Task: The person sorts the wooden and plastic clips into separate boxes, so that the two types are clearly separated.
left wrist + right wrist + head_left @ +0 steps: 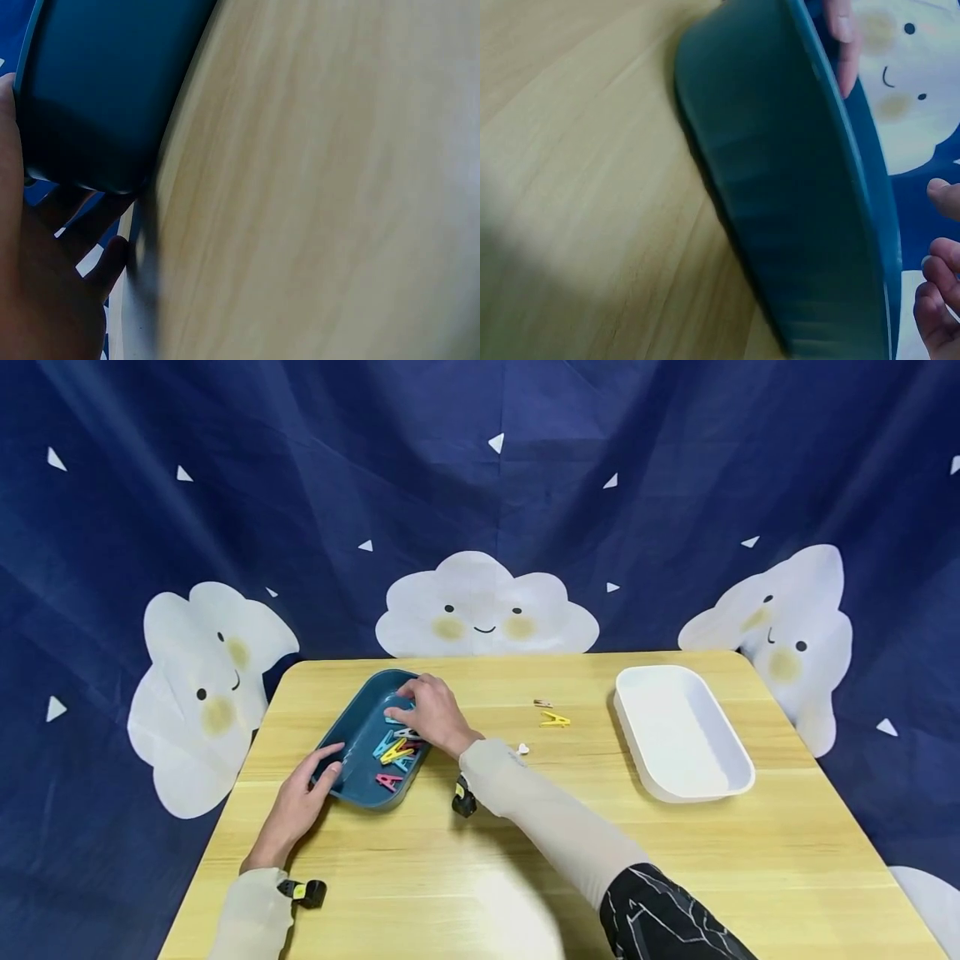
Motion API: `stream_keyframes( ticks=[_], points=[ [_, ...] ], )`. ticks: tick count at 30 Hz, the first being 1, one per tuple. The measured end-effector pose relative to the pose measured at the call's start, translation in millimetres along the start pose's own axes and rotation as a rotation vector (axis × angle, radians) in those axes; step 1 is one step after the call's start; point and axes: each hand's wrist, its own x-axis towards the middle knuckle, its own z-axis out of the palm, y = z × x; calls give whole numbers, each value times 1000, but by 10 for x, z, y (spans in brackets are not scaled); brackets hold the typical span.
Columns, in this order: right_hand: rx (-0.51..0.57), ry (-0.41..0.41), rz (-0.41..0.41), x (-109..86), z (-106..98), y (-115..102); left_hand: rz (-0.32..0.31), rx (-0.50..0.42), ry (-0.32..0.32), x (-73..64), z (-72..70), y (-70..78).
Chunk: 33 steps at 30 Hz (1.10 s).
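A dark teal tray (352,739) stands at the left of the table, with several clothespins inside: yellow (397,752), blue (384,743) and pink (388,782) among them. At its near-left corner my left hand (300,802) grips the rim, fingertips reaching over the inside; the left wrist view shows more fingers against the outer wall. My right hand (437,714) reaches over the far right side of the tray, close above a light-blue clothespin (392,720). In the right wrist view its thumb (943,196) and curved fingers (937,281) stand apart, nothing showing between them.
A white tray (645,727) stands at the right of the table. Between the trays lie a yellow clothespin (555,719), a small brown clip (543,703) and a small white piece (522,749). A dark-blue curtain (322,510) with clouds hangs behind the table.
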Motion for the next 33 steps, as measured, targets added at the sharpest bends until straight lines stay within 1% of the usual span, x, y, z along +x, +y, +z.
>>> stream_keyframes(
  ticks=[4,7,10,14,18,22,29,33],
  points=[
    [76,20,-8,-65,-75,13,16,9,5,-11,-4,-17],
    [92,27,-6,-120,-128,67,21,18,9,-14,-5,-27],
    [105,30,-11,-177,-178,132,15,20,11,-20,-14,-25],
    [157,49,-16,-255,-256,227,10,16,10,-16,-18,-11],
    [211,56,4,-355,-335,364,8,9,7,-8,-8,-2],
    [222,64,24,-449,-404,537,5,2,9,-13,-6,-3],
    [196,110,62,-594,-565,823,3,5,7,-9,-6,-5],
    [205,135,83,-707,-657,975,4,11,8,-4,-6,-14]
  ],
)
